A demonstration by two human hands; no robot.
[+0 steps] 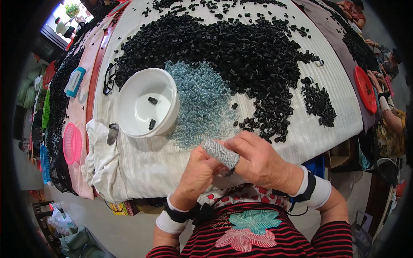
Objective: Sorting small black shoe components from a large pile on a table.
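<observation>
The table [327,129] is covered with a ribbed, matt white cloth, slightly creased at its near edge. Across its far half lies a heap of small black parts [223,47], plastic by their look, with a dull sheen. Toward the near edge sits a pile of tiny springs [202,103], thin wire with a pale bluish glint (metal, as far as can be told). The white bowl [148,103] near the left edge is smooth and glossy, probably plastic. A rumpled white rag [101,163] hangs over the near left corner, soft and matt. The right hand [262,161] wears a knitted grey-speckled finger cot [220,153], rough in texture; the left hand [195,174] is bare.
</observation>
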